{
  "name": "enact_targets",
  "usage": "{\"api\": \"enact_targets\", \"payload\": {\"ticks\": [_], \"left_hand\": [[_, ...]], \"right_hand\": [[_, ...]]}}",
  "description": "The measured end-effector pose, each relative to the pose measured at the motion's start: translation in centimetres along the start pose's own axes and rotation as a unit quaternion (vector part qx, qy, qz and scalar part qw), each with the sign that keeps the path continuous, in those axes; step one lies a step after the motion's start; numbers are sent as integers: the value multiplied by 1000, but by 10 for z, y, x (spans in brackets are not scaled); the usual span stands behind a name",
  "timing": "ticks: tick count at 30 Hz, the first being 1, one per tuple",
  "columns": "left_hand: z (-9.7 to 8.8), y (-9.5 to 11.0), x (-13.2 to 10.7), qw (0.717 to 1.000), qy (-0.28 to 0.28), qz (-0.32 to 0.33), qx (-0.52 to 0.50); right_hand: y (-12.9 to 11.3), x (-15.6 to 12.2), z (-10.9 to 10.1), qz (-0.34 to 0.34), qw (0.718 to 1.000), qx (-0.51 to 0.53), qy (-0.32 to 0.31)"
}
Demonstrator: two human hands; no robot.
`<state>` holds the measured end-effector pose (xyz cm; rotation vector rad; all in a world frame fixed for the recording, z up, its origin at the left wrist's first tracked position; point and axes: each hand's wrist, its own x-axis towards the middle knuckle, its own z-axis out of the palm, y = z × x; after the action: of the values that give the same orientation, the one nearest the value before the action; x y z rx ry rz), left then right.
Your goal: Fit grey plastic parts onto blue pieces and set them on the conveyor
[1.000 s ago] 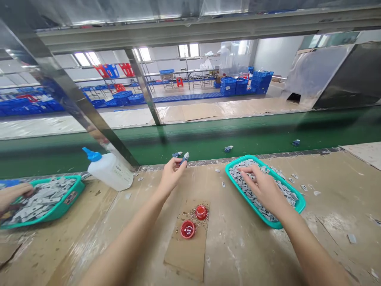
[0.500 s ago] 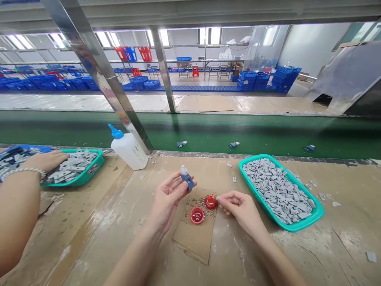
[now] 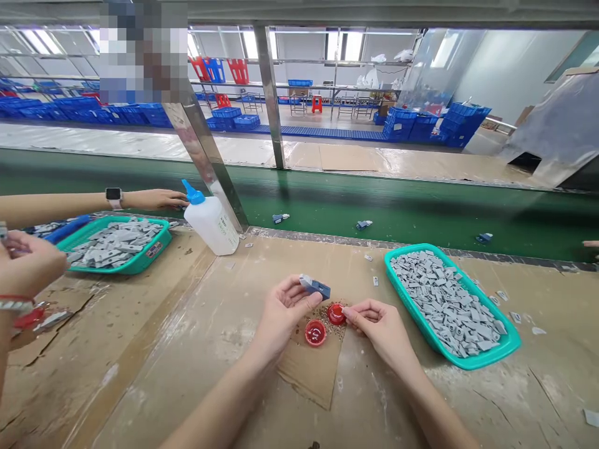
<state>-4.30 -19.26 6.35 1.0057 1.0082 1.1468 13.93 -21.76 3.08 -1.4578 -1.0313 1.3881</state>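
Note:
My left hand [image 3: 281,315] holds a small dark blue plastic part [image 3: 321,289] with a light grey tip, lying nearly level between thumb and fingers. My right hand [image 3: 382,324] is closed in a pinch at the right edge of a small red dish [image 3: 336,313]; whatever sits between its fingertips is too small to make out. Just left of that dish is a second red dish [image 3: 315,334] with shiny liquid inside. Both rest on a scrap of cardboard [image 3: 312,379] sprinkled with brown grains. Right of my hands lies a green basket [image 3: 508,349] full of grey plastic pieces.
A white bottle with a blue nozzle [image 3: 214,226] leans by a metal post [image 3: 201,137]. Several blue parts lie along the green belt [image 3: 322,199]. At left are another green basket [image 3: 133,265], a person's hand [image 3: 32,259] and a watch-wearing arm [image 3: 88,204]. Fingers [image 3: 591,244] show at far right.
My left hand has moved right and tipped the blue part from upright to nearly level. At left, the co-worker's hand has left the basket, and a watch-wearing arm now reaches to the belt.

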Motion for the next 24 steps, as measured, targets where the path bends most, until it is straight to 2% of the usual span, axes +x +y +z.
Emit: {"api": "enact_targets", "payload": {"ticks": [4, 11, 20, 24], "left_hand": [[3, -3, 0, 1000, 3, -26, 3], [14, -6, -8, 999, -17, -30, 21], [22, -6, -15, 998, -34, -45, 38], [24, -6, -18, 997, -36, -43, 47]], "right_hand": [[-6, -5, -5, 17, 998, 58, -15], [-16, -18, -10, -10, 990, 131, -47], [-17, -18, -6, -23, 992, 98, -78], [-15, -16, -7, -8, 993, 65, -95]]}}
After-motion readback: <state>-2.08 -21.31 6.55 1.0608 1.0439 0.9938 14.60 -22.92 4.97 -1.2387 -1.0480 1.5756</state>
